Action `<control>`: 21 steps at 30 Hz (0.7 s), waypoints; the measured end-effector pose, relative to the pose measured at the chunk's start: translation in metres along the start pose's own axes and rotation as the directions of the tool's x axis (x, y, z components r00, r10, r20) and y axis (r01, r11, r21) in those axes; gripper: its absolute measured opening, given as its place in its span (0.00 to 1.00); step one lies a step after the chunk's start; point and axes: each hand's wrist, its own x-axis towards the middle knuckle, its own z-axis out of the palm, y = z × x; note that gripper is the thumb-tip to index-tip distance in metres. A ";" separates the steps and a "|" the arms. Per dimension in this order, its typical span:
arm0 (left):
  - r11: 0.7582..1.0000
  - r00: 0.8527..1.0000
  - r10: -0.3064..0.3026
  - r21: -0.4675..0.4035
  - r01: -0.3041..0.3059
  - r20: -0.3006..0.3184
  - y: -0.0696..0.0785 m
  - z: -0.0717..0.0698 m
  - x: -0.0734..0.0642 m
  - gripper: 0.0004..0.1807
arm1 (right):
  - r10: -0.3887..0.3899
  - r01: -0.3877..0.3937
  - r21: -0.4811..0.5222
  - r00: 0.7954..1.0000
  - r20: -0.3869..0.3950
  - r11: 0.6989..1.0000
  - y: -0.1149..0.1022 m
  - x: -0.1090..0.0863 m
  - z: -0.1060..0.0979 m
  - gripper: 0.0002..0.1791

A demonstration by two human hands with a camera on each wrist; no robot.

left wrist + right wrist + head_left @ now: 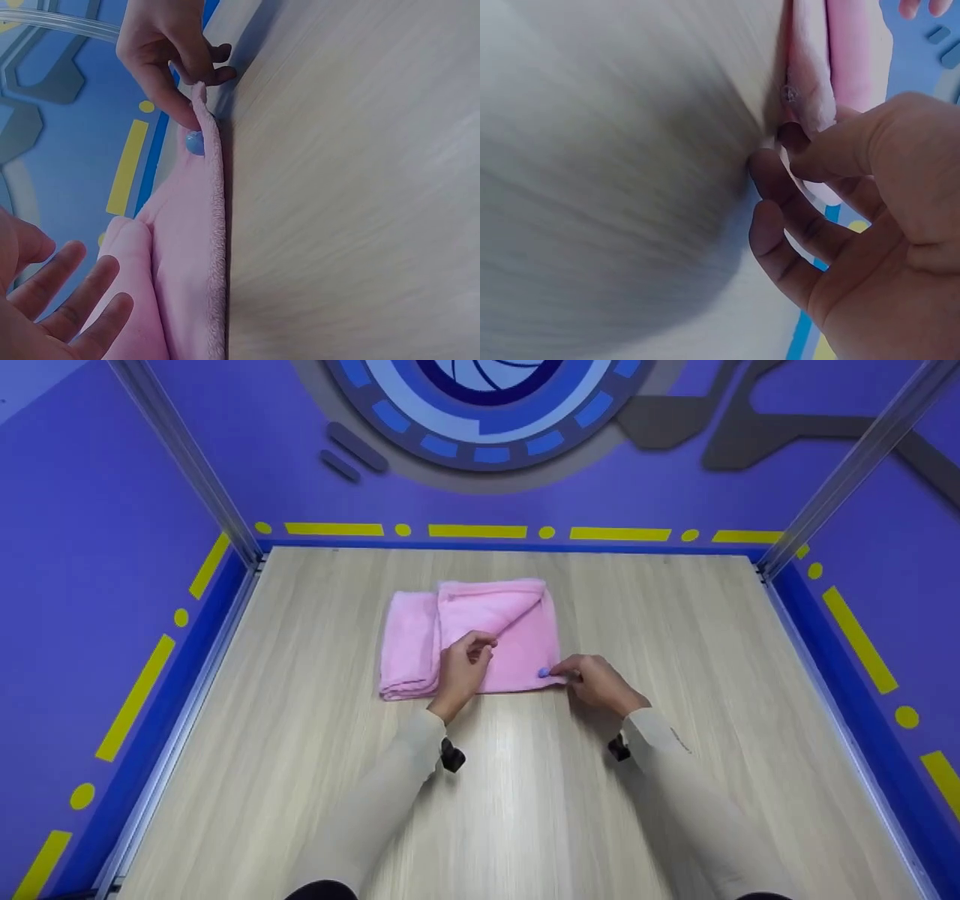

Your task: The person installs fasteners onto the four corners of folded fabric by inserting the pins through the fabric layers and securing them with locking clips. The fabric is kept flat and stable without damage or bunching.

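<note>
A soft pink towel (517,656) lies folded on the table, its thicker folded part at the left and a flap turned back diagonally over the right part. My right hand (600,682) pinches the near right corner between thumb and index finger; in the left wrist view that corner is lifted slightly. Beside the index fingertip sits a small, shiny blue round piece (195,142) on the towel; its kind is unclear. Over the towel's near middle is my left hand (463,667), fingers loosely bent with nothing in them. The left wrist view shows its fingers (79,300) spread apart.
The light wood-grain table (315,780) extends around the towel. Blue panels with yellow markings (478,531) enclose the back and both sides, with metal posts (191,472) at the corners.
</note>
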 end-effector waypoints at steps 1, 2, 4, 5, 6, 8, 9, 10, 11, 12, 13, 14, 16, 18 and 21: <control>1.000 1.000 0.004 -0.001 -0.004 -0.003 -0.001 -0.001 0.000 0.08 | 0.005 -0.005 -0.003 1.000 0.003 1.000 0.000 0.000 0.000 0.23; 1.000 1.000 0.007 -0.004 -0.007 -0.006 -0.001 -0.001 0.000 0.08 | 0.013 -0.013 -0.002 1.000 0.007 1.000 -0.001 0.000 -0.001 0.23; 1.000 1.000 0.010 -0.005 -0.010 -0.013 -0.002 -0.002 0.000 0.07 | 0.016 -0.016 -0.009 1.000 0.010 1.000 -0.002 0.001 -0.001 0.23; 1.000 1.000 0.013 -0.004 -0.013 -0.015 -0.003 -0.003 -0.001 0.07 | 0.017 -0.016 -0.012 1.000 0.013 1.000 -0.002 0.001 -0.001 0.23; 1.000 1.000 0.013 0.000 -0.013 -0.017 -0.004 -0.003 -0.001 0.07 | 0.016 -0.016 -0.014 1.000 0.017 1.000 -0.002 0.001 -0.002 0.23; 1.000 1.000 0.012 0.002 -0.012 -0.018 -0.004 -0.005 0.000 0.07 | 0.012 -0.011 -0.020 1.000 0.026 1.000 -0.004 0.003 -0.004 0.21; 1.000 1.000 0.011 0.006 -0.011 -0.017 -0.004 -0.006 0.000 0.07 | 0.009 -0.008 -0.023 1.000 0.030 1.000 -0.005 0.004 -0.005 0.20; 1.000 1.000 0.013 0.004 -0.013 -0.014 -0.005 -0.007 0.001 0.08 | 0.002 -0.001 -0.026 1.000 0.028 1.000 -0.005 0.005 -0.007 0.19; 1.000 1.000 0.016 0.007 -0.016 -0.011 -0.005 -0.009 0.001 0.08 | 0.001 0.000 -0.028 1.000 0.022 1.000 -0.006 0.005 -0.010 0.17; 1.000 1.000 0.020 0.014 -0.020 -0.008 -0.005 -0.011 0.001 0.08 | -0.002 0.002 -0.032 1.000 0.008 0.999 -0.006 0.006 -0.012 0.16; 0.999 1.000 0.031 0.025 -0.031 -0.006 -0.005 -0.012 0.001 0.08 | -0.002 0.001 -0.039 1.000 -0.013 0.999 -0.006 0.007 -0.015 0.14; 0.998 0.999 0.047 0.042 -0.047 -0.004 -0.004 -0.015 0.001 0.07 | -0.001 -0.001 -0.047 0.999 -0.042 0.999 -0.006 0.007 -0.018 0.13; 0.992 0.996 0.088 0.092 -0.087 -0.001 -0.004 -0.020 0.001 0.07 | 0.005 -0.013 -0.065 0.992 -0.124 0.998 -0.005 0.009 -0.024 0.13; 0.981 0.991 0.131 0.144 -0.129 -0.002 -0.004 -0.025 0.002 0.07 | 0.005 -0.027 -0.102 0.977 -0.213 0.994 -0.002 0.011 -0.029 0.16; 0.966 0.984 0.179 0.190 -0.175 -0.006 -0.002 -0.034 0.002 0.07 | -0.007 -0.051 -0.177 0.950 -0.312 0.983 0.003 0.016 -0.035 0.26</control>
